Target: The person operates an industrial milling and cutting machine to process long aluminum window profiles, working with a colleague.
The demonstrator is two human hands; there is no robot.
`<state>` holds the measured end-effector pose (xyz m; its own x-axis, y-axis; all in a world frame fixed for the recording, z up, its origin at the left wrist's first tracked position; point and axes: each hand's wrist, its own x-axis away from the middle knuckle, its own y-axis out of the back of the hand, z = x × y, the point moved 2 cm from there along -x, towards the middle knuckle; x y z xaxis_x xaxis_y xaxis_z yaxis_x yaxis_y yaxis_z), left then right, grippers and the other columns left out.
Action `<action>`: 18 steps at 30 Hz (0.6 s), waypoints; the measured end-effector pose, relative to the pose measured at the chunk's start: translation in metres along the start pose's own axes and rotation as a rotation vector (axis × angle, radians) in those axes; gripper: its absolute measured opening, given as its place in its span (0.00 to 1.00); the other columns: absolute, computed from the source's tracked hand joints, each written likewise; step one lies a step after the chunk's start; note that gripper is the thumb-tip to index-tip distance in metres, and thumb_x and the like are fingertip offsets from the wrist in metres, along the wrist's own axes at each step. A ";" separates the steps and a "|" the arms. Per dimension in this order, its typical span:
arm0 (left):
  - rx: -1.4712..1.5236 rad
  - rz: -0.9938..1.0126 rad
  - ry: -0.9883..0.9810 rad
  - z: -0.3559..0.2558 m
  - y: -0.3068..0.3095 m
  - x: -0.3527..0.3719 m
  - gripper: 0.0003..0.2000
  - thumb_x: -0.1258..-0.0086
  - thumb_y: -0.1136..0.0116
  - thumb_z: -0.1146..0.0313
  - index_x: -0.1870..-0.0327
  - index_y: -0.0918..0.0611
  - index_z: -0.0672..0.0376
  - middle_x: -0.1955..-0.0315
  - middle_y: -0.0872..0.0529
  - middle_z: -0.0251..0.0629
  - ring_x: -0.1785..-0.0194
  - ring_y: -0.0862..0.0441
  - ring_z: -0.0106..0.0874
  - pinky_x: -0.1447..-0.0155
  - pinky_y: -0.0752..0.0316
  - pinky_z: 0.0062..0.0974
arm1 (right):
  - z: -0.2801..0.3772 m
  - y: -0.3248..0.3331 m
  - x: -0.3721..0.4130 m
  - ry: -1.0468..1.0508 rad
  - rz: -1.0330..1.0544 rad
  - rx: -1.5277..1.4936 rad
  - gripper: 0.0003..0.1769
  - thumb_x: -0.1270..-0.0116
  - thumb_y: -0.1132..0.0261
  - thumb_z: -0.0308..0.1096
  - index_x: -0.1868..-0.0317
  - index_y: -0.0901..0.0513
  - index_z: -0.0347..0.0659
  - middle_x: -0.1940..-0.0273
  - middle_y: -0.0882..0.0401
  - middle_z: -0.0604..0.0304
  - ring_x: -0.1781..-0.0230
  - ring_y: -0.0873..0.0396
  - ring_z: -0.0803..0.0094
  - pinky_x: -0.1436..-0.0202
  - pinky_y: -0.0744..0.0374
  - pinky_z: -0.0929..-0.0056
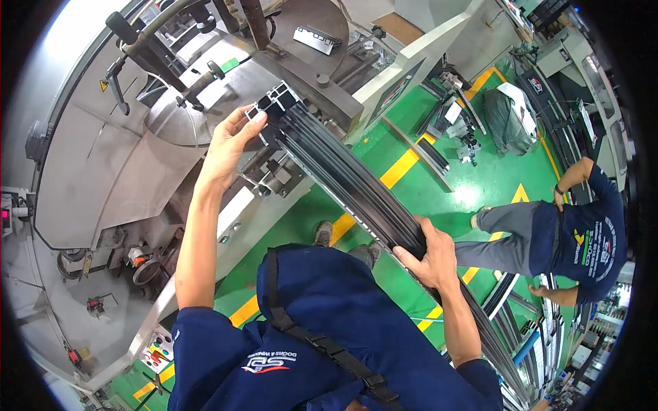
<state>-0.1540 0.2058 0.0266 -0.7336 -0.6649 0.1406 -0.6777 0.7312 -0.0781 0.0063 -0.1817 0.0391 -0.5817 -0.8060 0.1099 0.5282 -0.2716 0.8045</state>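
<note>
A long dark window-frame profile (349,175) with a hollow, chambered end runs slantwise from the machine down past my right side. My left hand (236,140) grips its cut end, thumb on the pale metal edge. Farther along its length, my right hand (433,257) is wrapped around the profile from the side. The cut end is over the edge of the saw machine's round metal table (178,113). The profile's far end runs behind my right arm toward the lower right.
Clamp arms (154,58) stand above the machine table. A person in a navy shirt (582,233) stands at the right, near several profiles (510,322) on the floor. A grey bag (507,120) and metal offcuts (459,123) lie on the green floor.
</note>
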 end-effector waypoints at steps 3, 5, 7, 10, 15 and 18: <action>0.082 -0.130 -0.001 0.004 -0.001 -0.005 0.20 0.30 0.27 0.57 0.43 0.15 0.58 0.56 0.11 0.29 0.52 0.19 0.17 0.43 0.29 0.20 | -0.001 0.000 0.000 -0.017 0.015 0.000 0.40 0.41 0.28 0.60 0.40 0.22 0.35 0.56 0.13 0.39 0.55 0.14 0.42 0.49 0.20 0.50; 0.061 -0.189 -0.017 0.006 -0.002 -0.007 0.20 0.31 0.26 0.58 0.44 0.15 0.59 0.56 0.10 0.31 0.53 0.18 0.17 0.44 0.28 0.20 | 0.001 0.001 0.001 -0.018 0.012 -0.006 0.40 0.41 0.28 0.59 0.40 0.22 0.36 0.56 0.14 0.39 0.56 0.14 0.42 0.49 0.20 0.50; 0.067 -0.252 -0.017 0.005 -0.006 -0.007 0.20 0.33 0.24 0.59 0.46 0.15 0.60 0.57 0.10 0.32 0.54 0.17 0.19 0.45 0.27 0.20 | 0.002 0.002 0.000 -0.012 0.007 -0.007 0.40 0.41 0.28 0.59 0.40 0.22 0.36 0.56 0.14 0.39 0.56 0.14 0.42 0.49 0.20 0.50; 0.124 -0.335 -0.015 0.004 -0.013 -0.005 0.21 0.36 0.22 0.60 0.48 0.15 0.62 0.58 0.10 0.34 0.54 0.16 0.21 0.46 0.24 0.23 | 0.001 0.001 0.001 -0.004 0.003 -0.004 0.40 0.41 0.29 0.59 0.40 0.22 0.36 0.56 0.14 0.38 0.56 0.14 0.42 0.49 0.20 0.50; 0.178 -0.449 -0.092 0.001 -0.015 -0.003 0.22 0.37 0.20 0.59 0.50 0.15 0.64 0.58 0.11 0.37 0.53 0.14 0.25 0.46 0.21 0.26 | 0.003 0.002 0.001 -0.005 0.004 -0.007 0.40 0.40 0.30 0.60 0.40 0.22 0.35 0.57 0.14 0.39 0.57 0.14 0.41 0.49 0.20 0.50; 0.169 -0.446 -0.090 0.003 -0.020 -0.001 0.22 0.37 0.21 0.60 0.50 0.15 0.64 0.58 0.10 0.37 0.54 0.14 0.25 0.46 0.21 0.26 | 0.002 0.001 0.001 -0.006 0.001 -0.013 0.40 0.40 0.30 0.61 0.40 0.22 0.35 0.56 0.14 0.39 0.56 0.15 0.41 0.49 0.20 0.49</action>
<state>-0.1401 0.1911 0.0249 -0.3661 -0.9238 0.1118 -0.9204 0.3417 -0.1900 0.0053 -0.1816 0.0408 -0.5850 -0.8030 0.1141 0.5367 -0.2778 0.7967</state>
